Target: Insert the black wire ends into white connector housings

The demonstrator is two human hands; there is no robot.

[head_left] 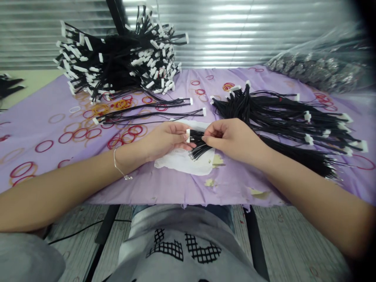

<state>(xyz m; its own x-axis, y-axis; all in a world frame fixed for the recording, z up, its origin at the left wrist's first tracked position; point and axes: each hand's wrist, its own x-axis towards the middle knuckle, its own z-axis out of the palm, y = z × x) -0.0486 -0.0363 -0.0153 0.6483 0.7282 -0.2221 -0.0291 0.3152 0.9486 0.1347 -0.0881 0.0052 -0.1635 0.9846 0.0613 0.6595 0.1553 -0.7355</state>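
A grey shirt (176,254) with a black grid print fills the bottom of our view, and beyond it lies a table draped in purple cloth (70,192), dotted with red and orange rings (94,133). Our left hand (164,141), a thin silver bracelet (119,166) at its wrist, meets our right hand (235,139) over a white sheet (183,162). Our 2 hands are close together and clamped on a small bundle of black wires (198,143): the left fingers hold its white connector end, the right fingers pinch the wires just beside it, and the loose tips fan down over the sheet.

Right of our right hand, a wide spread of black wire harnesses (279,117) points its white connectors outward. Ahead of our left hand lie 2 loose harnesses (147,107), and behind them rises a tall heap of harnesses (117,58). At the far right, a clear plastic bag (317,66) is packed with something grey and metallic, though glare keeps us from telling what.
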